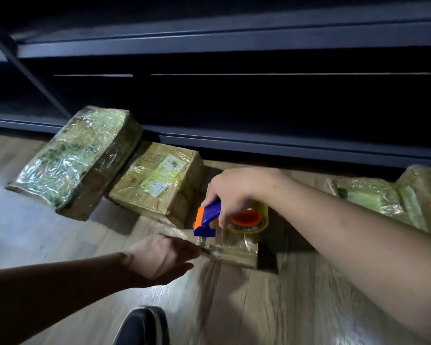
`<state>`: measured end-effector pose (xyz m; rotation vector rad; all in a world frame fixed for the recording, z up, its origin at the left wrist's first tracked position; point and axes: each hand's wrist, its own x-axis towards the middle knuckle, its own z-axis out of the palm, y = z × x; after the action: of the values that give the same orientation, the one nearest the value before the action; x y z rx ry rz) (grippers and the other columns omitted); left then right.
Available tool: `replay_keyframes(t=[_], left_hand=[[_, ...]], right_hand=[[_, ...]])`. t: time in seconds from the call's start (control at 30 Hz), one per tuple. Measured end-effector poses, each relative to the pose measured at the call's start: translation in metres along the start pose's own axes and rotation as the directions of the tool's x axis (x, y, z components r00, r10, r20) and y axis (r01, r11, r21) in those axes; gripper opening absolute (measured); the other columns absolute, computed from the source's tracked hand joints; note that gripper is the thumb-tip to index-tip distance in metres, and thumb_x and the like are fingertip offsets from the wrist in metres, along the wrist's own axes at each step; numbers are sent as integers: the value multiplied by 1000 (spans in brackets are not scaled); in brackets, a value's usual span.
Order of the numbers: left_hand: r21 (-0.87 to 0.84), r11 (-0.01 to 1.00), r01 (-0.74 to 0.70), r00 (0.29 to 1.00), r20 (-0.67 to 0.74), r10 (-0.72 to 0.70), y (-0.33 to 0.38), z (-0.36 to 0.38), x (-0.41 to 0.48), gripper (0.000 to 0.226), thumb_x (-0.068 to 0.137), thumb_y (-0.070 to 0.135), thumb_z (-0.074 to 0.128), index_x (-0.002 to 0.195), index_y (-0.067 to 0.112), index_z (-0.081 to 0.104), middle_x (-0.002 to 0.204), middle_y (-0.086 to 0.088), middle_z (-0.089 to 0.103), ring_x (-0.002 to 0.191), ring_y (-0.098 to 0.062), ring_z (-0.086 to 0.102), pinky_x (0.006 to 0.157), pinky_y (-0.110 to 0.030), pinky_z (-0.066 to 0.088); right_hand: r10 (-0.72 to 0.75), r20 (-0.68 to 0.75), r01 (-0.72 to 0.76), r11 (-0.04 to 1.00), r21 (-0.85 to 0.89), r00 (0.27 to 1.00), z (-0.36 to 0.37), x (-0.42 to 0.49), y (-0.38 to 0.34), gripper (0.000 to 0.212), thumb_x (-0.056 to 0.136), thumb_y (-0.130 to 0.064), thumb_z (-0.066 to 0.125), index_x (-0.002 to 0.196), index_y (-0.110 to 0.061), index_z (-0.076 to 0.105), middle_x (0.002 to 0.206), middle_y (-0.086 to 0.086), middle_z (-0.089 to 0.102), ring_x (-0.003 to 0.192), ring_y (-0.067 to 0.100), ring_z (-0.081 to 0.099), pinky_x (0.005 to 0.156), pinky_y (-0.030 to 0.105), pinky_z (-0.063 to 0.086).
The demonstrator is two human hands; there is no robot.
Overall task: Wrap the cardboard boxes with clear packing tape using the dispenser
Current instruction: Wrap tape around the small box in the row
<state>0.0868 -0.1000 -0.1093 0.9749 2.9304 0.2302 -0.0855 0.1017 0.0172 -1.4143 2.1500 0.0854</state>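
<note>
A small flat cardboard box (pixel 234 247) lies on the wooden floor, partly covered in clear tape. My right hand (pixel 230 195) grips the blue and orange tape dispenser (pixel 207 221) just above the box; its roll of clear tape (pixel 249 220) has an orange core. My left hand (pixel 162 257) reaches to the box's near left corner, fingers extended against a loose edge of tape. Two larger taped boxes sit behind: one tilted (pixel 77 158) at the left, one (pixel 159 180) in the middle.
Dark metal shelving (pixel 234 95) runs along the back, its lowest rail close behind the boxes. More taped boxes (pixel 373 195) lie at the right edge. A dark shoe (pixel 144 324) shows at the bottom. Bare wooden floor (pixel 284 307) spreads in front.
</note>
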Motion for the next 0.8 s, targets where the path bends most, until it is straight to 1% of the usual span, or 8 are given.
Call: replay_keyframes(t=[0.07,0.1,0.23,0.4,0.5,0.6,0.67,0.8], left_hand=[[-44,964,261,961,-86,-264,-5,-9,-4,63,97,78,38,106,27,73,99,11,75,81,-12,74,64,-27,60],[-82,912,401,913,-47,-406,-9,-12,-4,80,86,92,35,111,26,73,103,10,74,84,-13,73,67,-29,60],[-176,772,611,779,307,-547,-18,-2,-9,133,60,107,44,165,28,22,162,3,40,134,-16,54,101,-36,52],[-541,675,502,853,184,-488,-6,28,-1,122,68,98,57,161,42,1,162,21,28,126,13,47,92,-8,46],[-662,575,480,818,101,-566,-4,40,11,131,65,90,71,165,34,8,166,17,27,139,1,46,101,-21,53],[-663,624,412,843,19,-537,-13,48,22,136,62,75,87,166,24,16,172,14,18,152,3,28,118,-22,38],[-651,667,362,886,19,-463,-21,47,25,131,61,67,93,161,12,29,166,12,32,147,7,33,117,-20,35],[-558,794,242,940,-68,-335,-31,33,36,117,70,78,78,149,0,42,150,16,43,141,13,34,113,-6,26]], right_hand=[[25,-20,-26,999,-38,999,6,2,-10,67,80,-53,78,142,-43,55,122,-6,61,97,16,47,82,37,52],[41,-35,-42,998,-37,999,10,2,-14,67,78,-53,79,141,-44,56,119,-6,59,96,16,45,81,39,53],[86,-90,-90,995,-37,992,22,3,-34,60,79,-49,77,136,-40,60,99,-6,55,86,19,48,61,31,44],[116,-102,-129,984,-125,988,25,14,-47,45,81,-45,74,122,-28,66,97,1,64,85,23,61,67,35,56],[115,-90,-127,983,-132,989,25,17,-51,44,82,-44,73,123,-28,65,80,-2,51,83,23,59,64,34,53],[123,-71,-131,984,-125,990,30,20,-59,43,83,-40,73,123,-26,65,75,-2,41,77,24,51,61,33,46],[133,-63,-140,984,-114,989,32,22,-61,39,84,-37,71,122,-27,66,82,-1,48,77,25,52,62,34,48],[153,-14,-154,982,-112,988,22,22,-59,34,86,-33,68,117,-21,64,92,2,50,80,24,54,63,34,49]])
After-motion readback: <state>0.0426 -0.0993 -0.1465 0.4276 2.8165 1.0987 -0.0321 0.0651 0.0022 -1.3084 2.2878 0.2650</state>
